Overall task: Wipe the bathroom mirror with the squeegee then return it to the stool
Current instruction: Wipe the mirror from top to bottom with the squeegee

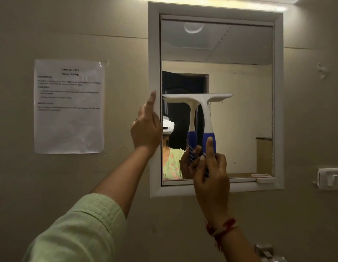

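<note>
While the right hand [211,178] is raised in front of the mirror [240,110], its fingers are closed around the blue grip of the one squeegee [206,110], with the index finger stretched up along the handle. The squeegee stands upright, its white blade lying horizontal against the glass, about at the middle height of the mirror and toward its left half. The left hand [146,127] reaches up to the left side of the mirror's white frame [155,53] and grips its edge, thumb pointing upward. One printed paper sheet [69,106] hangs on the wall left of the mirror, and one red thread band [221,228] is around the right wrist.
</note>
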Tool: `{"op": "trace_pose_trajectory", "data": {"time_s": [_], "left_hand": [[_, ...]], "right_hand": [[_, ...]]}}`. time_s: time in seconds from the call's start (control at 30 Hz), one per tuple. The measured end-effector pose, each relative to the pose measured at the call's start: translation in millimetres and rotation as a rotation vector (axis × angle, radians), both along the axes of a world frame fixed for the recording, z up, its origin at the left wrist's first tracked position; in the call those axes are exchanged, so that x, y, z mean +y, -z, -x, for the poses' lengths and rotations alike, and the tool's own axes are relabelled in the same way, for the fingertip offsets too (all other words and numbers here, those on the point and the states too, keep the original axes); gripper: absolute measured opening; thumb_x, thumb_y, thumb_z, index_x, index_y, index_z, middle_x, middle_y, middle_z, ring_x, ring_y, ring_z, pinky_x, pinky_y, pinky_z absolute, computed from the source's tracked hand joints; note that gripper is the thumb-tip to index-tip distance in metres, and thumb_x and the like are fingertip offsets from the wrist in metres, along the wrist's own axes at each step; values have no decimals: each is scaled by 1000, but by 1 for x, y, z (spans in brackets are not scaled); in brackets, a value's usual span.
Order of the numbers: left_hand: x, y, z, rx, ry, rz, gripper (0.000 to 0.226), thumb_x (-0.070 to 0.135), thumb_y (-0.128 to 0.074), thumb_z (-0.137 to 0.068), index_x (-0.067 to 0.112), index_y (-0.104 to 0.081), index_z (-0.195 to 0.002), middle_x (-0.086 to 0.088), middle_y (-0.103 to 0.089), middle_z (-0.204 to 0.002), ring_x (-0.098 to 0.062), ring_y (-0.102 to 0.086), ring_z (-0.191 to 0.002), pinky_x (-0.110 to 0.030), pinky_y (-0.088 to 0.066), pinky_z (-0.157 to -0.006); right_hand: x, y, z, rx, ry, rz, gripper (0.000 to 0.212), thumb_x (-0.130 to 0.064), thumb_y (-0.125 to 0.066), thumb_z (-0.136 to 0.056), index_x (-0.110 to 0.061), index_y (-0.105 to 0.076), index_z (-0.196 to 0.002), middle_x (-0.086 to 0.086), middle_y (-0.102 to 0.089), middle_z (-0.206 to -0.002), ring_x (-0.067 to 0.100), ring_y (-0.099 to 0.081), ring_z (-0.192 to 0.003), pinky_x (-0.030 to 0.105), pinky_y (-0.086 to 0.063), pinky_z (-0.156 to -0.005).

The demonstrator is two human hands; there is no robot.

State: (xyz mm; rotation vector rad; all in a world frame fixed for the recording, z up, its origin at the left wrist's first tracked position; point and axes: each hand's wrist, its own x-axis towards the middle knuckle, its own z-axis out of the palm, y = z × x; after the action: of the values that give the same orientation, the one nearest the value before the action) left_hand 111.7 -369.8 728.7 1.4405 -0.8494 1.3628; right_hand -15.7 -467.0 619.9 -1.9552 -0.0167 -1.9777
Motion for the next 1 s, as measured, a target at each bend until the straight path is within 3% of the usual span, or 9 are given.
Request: {"op": "trace_pose_trajectory", "data": {"time_s": [0.07, 0.17, 0.27, 0.47, 0.6, 0.8, 1.0], "left_hand": [[0, 0, 0, 2, 3, -6, 46, 12, -34, -96, 19, -33, -142, -10, -61, -99, -8, -40, -50, -16, -35, -45], [1, 0, 0, -3, 14, -6, 45, 13, -34, -97, 19, -33, -142, -12, -62, -101, -11, -43, -50, -21, -38, -45], [1, 0, 0, -4, 17, -3, 45, 14, -34, -97, 19, -34, -142, -12, -62, -104, -12, -44, -50, -22, -40, -46], [1, 0, 0, 10, 35, -10, 45, 15, -33, -97, 19, -32, -142, -12, -61, -110, -7, -39, -49, -21, -38, -47], [0, 0, -1, 10, 25, -5, 45, 16, -32, -97, 18, -33, -142, -13, -61, -112, -5, -38, -50, -15, -32, -48], [1, 0, 0, 10, 32, -2, 44, 14, -33, -98, 18, -33, -142, -12, -61, -112, -8, -42, -51, -13, -34, -48], [0, 1, -3, 11, 64, 4, 44, 12, -33, -99, 17, -32, -142, -13, -59, -120, -5, -39, -49, -10, -33, -48]], "right_hand": [[1, -1, 0, -3, 1, 0, 52, -15, -45, -93, -11, -26, -141, 18, -53, -101, 8, -52, -71, 13, -47, -65], [-1, -23, 0, -46, 27, 10, 50, -25, -42, -95, -11, -28, -142, 14, -52, -99, 9, -52, -70, 16, -47, -64], [-4, -35, -2, -48, 32, 6, 51, -19, -43, -95, -14, -26, -143, 13, -52, -100, 10, -52, -71, 16, -45, -64], [0, 18, 3, 16, 7, 7, 51, -25, -43, -95, -12, -25, -140, 21, -54, -100, 11, -54, -70, 26, -56, -61], [4, 22, 7, 15, 0, -9, 50, -23, -37, -92, -14, -24, -140, 19, -54, -101, 10, -53, -71, 23, -54, -58], [4, -6, 4, -26, -17, -23, 55, -10, -47, -93, -19, -20, -140, 16, -52, -102, 8, -52, -75, 14, -46, -67], [8, 47, 8, 41, -25, -52, 56, -8, -51, -91, -14, -26, -141, 15, -54, -100, 2, -47, -63, 13, -48, -59]]}}
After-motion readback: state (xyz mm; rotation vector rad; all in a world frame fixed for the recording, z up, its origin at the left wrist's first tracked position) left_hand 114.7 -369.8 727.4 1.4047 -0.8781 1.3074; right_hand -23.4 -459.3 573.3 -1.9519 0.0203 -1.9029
